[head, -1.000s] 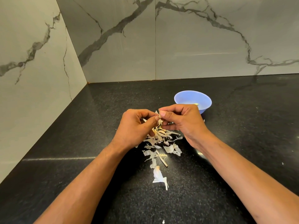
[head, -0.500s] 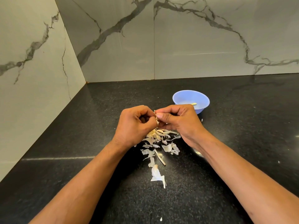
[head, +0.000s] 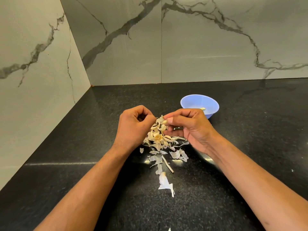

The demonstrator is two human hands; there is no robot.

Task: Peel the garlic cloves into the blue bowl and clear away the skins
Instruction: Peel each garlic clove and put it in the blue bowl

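1. Two hands work: right hand (head: pixel 190 129) pinches the garlic clove (head: pixel 165 121); left hand (head: pixel 133 125) tugs its skin (head: pixel 159 118)
2. Peel over the skins (head: pixel 160 140) on the desk (head: pixel 250 147), then drop it into the blue bowl (head: pixel 191 100)

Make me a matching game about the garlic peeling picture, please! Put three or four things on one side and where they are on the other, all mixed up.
Things:
1. garlic clove
2. blue bowl
3. skins
4. countertop

Places or looks:
A. scattered on the counter below the hands
B. pinched in the right hand
C. black and speckled
D. behind the right hand, with a peeled clove inside

Pairs: 1-B, 2-D, 3-A, 4-C
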